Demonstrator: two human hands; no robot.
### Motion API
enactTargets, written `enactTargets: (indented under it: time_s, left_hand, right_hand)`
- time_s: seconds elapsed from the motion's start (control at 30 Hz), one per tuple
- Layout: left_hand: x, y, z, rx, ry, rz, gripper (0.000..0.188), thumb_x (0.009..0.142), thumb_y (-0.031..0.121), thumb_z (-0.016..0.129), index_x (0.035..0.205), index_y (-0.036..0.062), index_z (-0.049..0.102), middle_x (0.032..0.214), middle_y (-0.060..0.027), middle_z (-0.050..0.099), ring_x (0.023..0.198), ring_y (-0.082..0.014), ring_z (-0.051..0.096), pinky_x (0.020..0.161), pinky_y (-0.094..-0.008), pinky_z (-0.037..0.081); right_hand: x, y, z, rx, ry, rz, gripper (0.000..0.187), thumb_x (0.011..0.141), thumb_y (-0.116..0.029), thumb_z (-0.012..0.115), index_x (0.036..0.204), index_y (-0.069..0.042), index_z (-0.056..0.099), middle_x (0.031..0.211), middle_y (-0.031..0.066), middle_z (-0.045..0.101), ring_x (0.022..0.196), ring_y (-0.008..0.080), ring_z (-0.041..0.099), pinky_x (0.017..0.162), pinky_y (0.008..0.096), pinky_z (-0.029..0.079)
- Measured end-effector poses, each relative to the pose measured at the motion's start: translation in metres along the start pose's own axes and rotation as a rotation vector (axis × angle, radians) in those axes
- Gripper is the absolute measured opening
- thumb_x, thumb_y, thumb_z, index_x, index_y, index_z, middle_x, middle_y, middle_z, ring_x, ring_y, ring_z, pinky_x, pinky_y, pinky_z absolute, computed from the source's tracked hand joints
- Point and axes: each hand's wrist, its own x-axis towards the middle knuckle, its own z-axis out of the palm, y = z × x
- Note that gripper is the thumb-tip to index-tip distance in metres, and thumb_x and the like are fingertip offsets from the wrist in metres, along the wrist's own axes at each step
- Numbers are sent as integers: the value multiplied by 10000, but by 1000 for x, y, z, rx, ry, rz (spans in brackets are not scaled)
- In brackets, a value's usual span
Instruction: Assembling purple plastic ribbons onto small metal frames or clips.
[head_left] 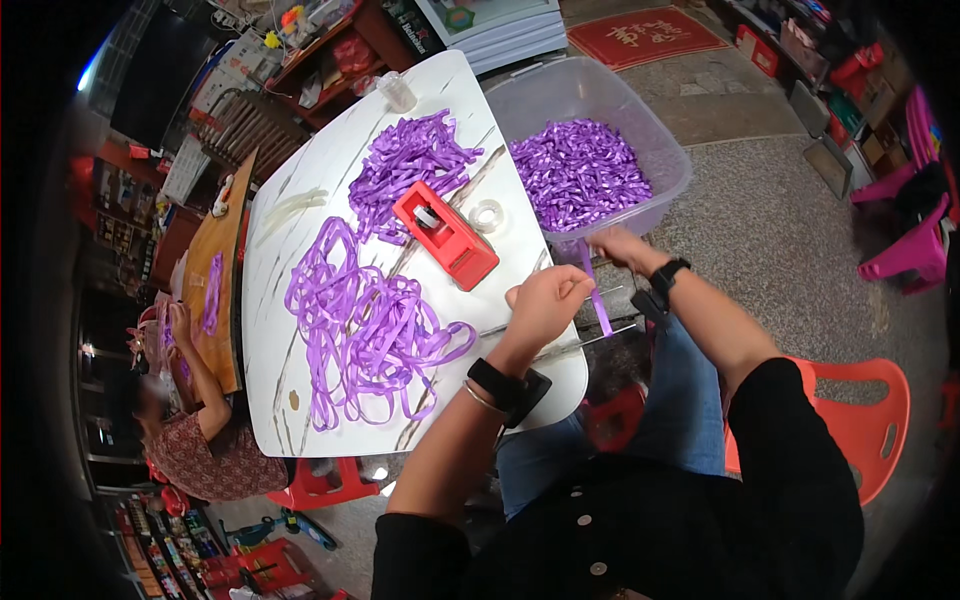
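A strip of purple ribbon (601, 312) runs down beside the table's right edge, its lower part at two thin metal rods (607, 333) that jut out past that edge. My left hand (550, 304) is closed, with the thumb and finger pinching the ribbon just above the rods. Farther up and to the right, my right hand (624, 250) is closed at the ribbon's upper part, in front of the tub; its fingertips are slightly blurred. On the table lie a loose tangle of long purple ribbon (385, 335) and a heap of folded purple ribbon pieces (415, 160).
A red tape dispenser (447, 236) and a clear tape roll (487, 216) sit on the white marbled table (275, 330). A translucent tub (660, 150) of purple ribbon pieces stands at its far right. Another person (215, 440) handles ribbon at a wooden table (222, 345). An orange chair (850, 380) stands right.
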Motion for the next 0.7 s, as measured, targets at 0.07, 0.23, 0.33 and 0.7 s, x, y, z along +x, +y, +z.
enactTargets:
  time_s: [0.07, 0.23, 0.33, 0.7]
  left_hand:
    - [0, 10, 0, 58, -11, 9, 203, 781, 299, 590, 824, 104, 629, 617, 43, 533, 556, -38, 456, 613, -215, 347]
    - [-3, 10, -1, 181, 29, 47, 242, 743, 348, 619, 782, 113, 664, 612, 26, 564, 569, -83, 513, 646, -251, 353]
    - [-3, 12, -2, 206, 22, 27, 267, 733, 375, 618, 769, 116, 668, 596, 18, 570, 581, -109, 533, 665, -274, 356]
    - [-3, 12, -1, 209, 27, 8, 230, 715, 354, 621, 744, 134, 679, 600, -6, 588, 592, -164, 559, 589, -332, 290]
  right_hand:
    - [-22, 43, -7, -68, -41, 125, 261, 785, -307, 539, 614, -110, 536, 468, -41, 386, 356, 65, 298, 332, 226, 187]
    - [-125, 87, 15, -57, -248, 364, 215, 820, -321, 521, 762, -139, 620, 531, -55, 441, 446, 44, 364, 378, 198, 263]
    - [-196, 68, 29, 105, -368, 305, 245, 858, -303, 503, 748, -113, 610, 541, -58, 461, 490, 22, 387, 429, 182, 294]
    - [-275, 8, 37, 89, -355, -4, 232, 886, -221, 475, 917, -44, 622, 529, -49, 432, 497, 22, 372, 483, 183, 310]
